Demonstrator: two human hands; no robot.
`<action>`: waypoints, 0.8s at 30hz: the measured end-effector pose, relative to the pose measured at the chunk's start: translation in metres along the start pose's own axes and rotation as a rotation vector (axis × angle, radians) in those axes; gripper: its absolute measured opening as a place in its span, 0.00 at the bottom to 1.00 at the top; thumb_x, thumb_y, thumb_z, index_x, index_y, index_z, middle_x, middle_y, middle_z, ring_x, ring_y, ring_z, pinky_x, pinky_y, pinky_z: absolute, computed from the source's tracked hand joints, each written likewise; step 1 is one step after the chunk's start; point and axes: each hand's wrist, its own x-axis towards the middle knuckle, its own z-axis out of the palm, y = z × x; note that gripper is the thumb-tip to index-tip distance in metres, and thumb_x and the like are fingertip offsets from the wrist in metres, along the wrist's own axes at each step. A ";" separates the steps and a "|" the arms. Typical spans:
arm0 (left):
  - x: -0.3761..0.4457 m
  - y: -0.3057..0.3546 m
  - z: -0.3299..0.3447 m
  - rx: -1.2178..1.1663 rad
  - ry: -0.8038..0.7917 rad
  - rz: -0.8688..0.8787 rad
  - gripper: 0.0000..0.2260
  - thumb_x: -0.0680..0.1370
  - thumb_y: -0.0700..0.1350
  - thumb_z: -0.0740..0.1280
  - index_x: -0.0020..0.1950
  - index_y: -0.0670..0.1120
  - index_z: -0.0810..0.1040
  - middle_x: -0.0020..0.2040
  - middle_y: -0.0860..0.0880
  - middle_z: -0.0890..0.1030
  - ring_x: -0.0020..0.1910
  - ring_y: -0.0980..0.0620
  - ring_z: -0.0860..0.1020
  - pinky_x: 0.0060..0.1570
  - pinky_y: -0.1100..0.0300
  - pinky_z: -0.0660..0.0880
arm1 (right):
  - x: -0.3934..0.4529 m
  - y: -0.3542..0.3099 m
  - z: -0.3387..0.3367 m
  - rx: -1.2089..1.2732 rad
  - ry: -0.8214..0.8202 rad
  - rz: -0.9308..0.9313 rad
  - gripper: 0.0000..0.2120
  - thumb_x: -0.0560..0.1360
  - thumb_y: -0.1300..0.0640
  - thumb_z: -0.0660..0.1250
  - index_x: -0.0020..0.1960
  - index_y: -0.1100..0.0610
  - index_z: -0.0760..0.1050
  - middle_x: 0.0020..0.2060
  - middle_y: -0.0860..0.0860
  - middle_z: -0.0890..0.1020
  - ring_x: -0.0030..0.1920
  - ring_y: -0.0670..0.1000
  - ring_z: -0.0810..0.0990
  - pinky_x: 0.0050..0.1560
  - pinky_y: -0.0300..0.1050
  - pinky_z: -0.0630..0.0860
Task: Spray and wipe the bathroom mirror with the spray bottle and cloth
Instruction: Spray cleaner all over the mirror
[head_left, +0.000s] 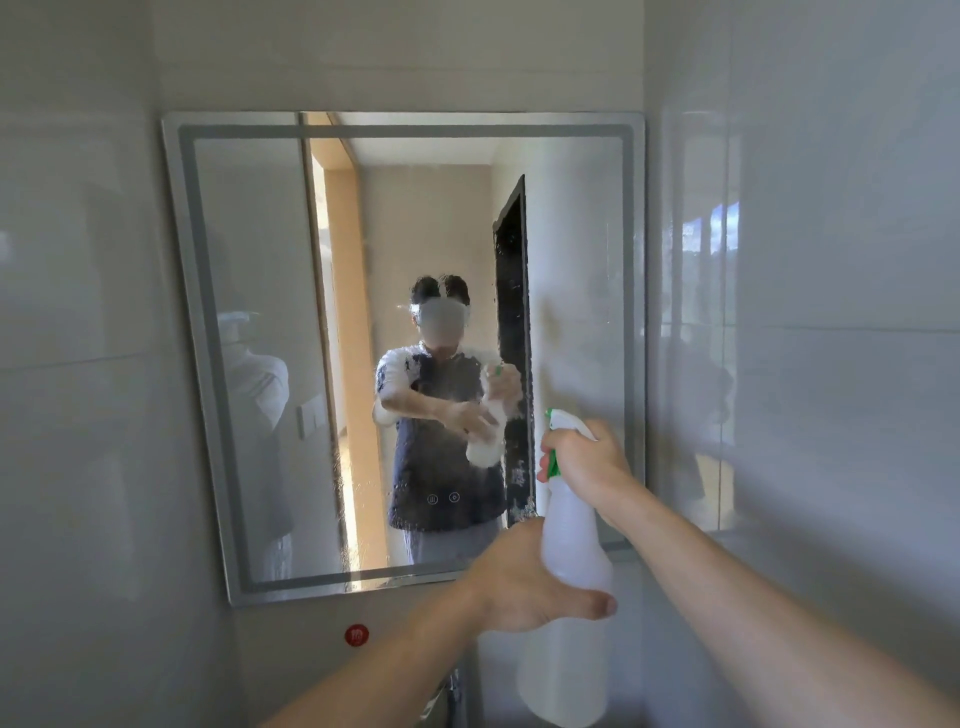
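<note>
Glossy pale wall tiles (831, 260) all round, mirror (260, 260) mounted flat on the wall straight ahead, rectangular, frosted band just inside its edge. Spray bottle (574, 551) is held up in front of the mirror's lower right corner, upright with a slight tilt, translucent white body, white head with green nozzle tip and green trigger, nozzle facing the glass. Right hand (589, 460) grips the neck and head, fingers curled round the trigger. Left hand (524, 584) wraps the body lower down, thumb across the front of the bottle, fingers behind it and hidden. Both forearms reach in from the bottom of the view, the left from bottom centre, the right from bottom right. Glass carries fine droplets and mist over the centre and lower middle, thickest around the reflected torso and along the dark door frame in the reflection. Reflection shows the person in a dark top with white sleeves, holding the bottle in both hands the same way, with a lit doorway and beige wall behind. Two small round touch icons (443, 498) sit on the lower middle of the glass. Small red round sticker (356, 635) sits on the wall just under the mirror's bottom edge. Cloth not in view.
</note>
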 end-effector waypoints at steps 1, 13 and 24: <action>0.000 -0.002 0.000 0.012 0.003 -0.003 0.26 0.60 0.61 0.79 0.55 0.54 0.79 0.51 0.53 0.85 0.52 0.52 0.83 0.57 0.48 0.81 | -0.001 0.002 0.000 -0.005 0.001 -0.005 0.05 0.73 0.64 0.65 0.39 0.61 0.77 0.34 0.59 0.83 0.33 0.53 0.79 0.36 0.42 0.75; -0.010 -0.016 0.008 0.084 -0.019 -0.043 0.29 0.61 0.64 0.78 0.57 0.55 0.78 0.52 0.55 0.84 0.51 0.53 0.83 0.55 0.49 0.82 | -0.003 0.024 0.007 0.045 0.022 0.068 0.04 0.73 0.66 0.65 0.39 0.61 0.74 0.31 0.59 0.78 0.32 0.58 0.78 0.35 0.43 0.76; -0.023 -0.025 0.024 0.061 -0.023 -0.100 0.19 0.67 0.58 0.79 0.53 0.57 0.78 0.51 0.56 0.83 0.50 0.54 0.81 0.50 0.59 0.79 | -0.011 0.049 0.009 0.029 -0.006 0.127 0.03 0.71 0.65 0.63 0.39 0.61 0.71 0.30 0.58 0.79 0.33 0.58 0.78 0.42 0.51 0.77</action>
